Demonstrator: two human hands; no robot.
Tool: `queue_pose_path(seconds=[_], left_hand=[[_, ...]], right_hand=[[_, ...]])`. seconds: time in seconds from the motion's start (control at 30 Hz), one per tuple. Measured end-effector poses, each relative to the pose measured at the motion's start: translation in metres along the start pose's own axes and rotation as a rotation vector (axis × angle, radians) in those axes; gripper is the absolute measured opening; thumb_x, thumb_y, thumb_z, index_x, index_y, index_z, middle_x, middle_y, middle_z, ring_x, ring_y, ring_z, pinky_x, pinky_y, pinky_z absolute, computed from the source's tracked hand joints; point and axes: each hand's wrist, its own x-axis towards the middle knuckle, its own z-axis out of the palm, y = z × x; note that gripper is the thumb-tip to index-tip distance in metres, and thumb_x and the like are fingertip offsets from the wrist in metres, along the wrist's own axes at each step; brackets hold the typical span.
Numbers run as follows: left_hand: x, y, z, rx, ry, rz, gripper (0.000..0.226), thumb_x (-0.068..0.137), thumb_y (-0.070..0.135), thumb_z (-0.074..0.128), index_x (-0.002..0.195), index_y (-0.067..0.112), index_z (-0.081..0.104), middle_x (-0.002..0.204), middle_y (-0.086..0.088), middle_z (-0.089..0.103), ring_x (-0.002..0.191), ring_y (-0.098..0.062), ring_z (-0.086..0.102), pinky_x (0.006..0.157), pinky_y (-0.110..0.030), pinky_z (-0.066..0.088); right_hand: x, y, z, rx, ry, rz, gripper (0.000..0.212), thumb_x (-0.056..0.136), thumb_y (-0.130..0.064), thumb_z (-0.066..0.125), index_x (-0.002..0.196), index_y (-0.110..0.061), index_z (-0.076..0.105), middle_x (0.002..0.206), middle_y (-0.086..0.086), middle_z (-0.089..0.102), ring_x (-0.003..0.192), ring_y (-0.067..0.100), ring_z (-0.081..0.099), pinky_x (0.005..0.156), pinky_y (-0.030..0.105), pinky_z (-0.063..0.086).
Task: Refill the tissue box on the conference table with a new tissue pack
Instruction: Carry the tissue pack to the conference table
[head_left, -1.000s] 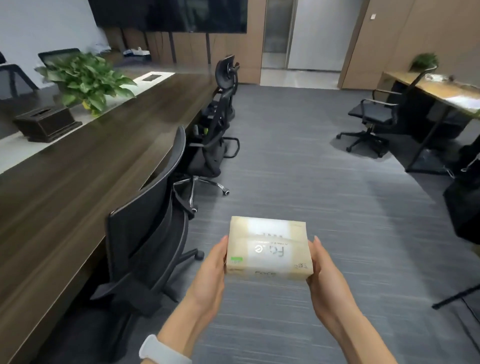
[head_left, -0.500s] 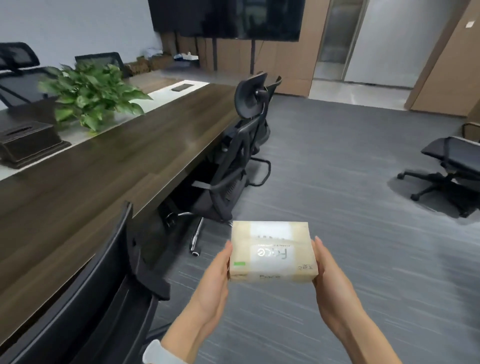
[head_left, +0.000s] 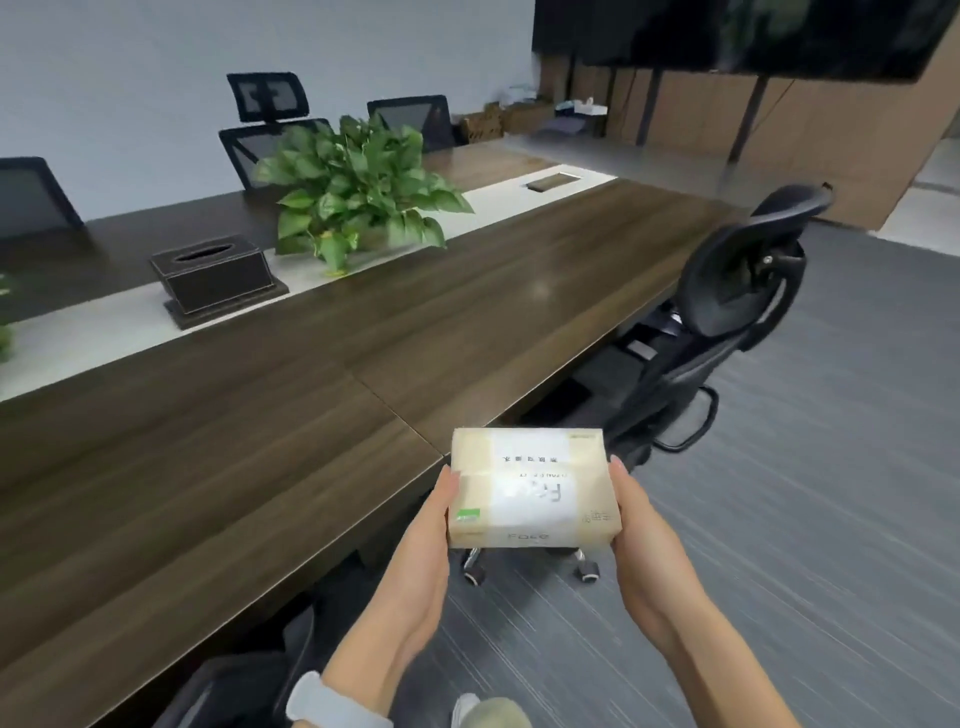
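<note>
The tissue pack (head_left: 532, 488) is carried flat in mid-air just off the tabletop's (head_left: 260, 441) near edge, the left hand (head_left: 431, 540) and right hand (head_left: 636, 525) pressed against its short ends. Risk: the slick wrapper could slip from this side-squeeze. The tissue box (head_left: 215, 278) sits well apart, on the pale centre strip beside the plant (head_left: 358, 197). Compared with earlier frames, the view has swung toward the tabletop and the box appears nearer.

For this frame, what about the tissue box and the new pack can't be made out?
Head view only:
- Tissue box: whether any tissues remain; the dark slot shows nothing inside.
- Tissue pack: small print blurred; underside hidden; left hand and right hand cover its ends.
- Plant: its pot is hidden behind leaves.
</note>
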Motion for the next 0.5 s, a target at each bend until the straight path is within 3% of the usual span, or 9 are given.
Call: queue_pose_path(seconds=[0.17, 0.4, 0.5], left_hand=[[0.091, 0.022, -0.029, -0.023, 0.109, -0.01, 0.054, 0.081, 0.067, 0.042, 0.129, 0.044, 0.049, 0.132, 0.017, 0.058, 0.125, -0.006, 0.047, 0.116, -0.042, 0.021], [0.17, 0.039, -0.075, -0.148, 0.391, -0.017, 0.055, 0.091, 0.05, 0.041, 0.142, 0.03, 0.035, 0.141, 0.011, 0.047, 0.129, -0.009, 0.04, 0.108, -0.03, 0.023], [0.198, 0.043, -0.095, -0.175, 0.493, 0.015, 0.044, 0.095, 0.04, 0.037, 0.138, 0.029, 0.041, 0.131, 0.013, 0.056, 0.118, -0.002, 0.048, 0.1, -0.027, 0.028]], right_hand=[[0.117, -0.019, 0.043, -0.074, -0.172, 0.043, 0.037, 0.094, -0.054, 0.036, 0.117, -0.042, 0.062, 0.111, -0.023, 0.068, 0.107, -0.006, 0.055, 0.1, 0.03, 0.032], [0.24, -0.021, 0.112, -0.146, -0.434, 0.151, 0.04, 0.093, -0.053, 0.039, 0.125, -0.038, 0.058, 0.124, -0.013, 0.065, 0.12, 0.012, 0.055, 0.112, 0.046, 0.03], [0.283, -0.019, 0.142, -0.197, -0.517, 0.179, 0.037, 0.094, -0.049, 0.04, 0.125, -0.039, 0.055, 0.125, -0.012, 0.064, 0.117, 0.01, 0.054, 0.106, 0.037, 0.032]])
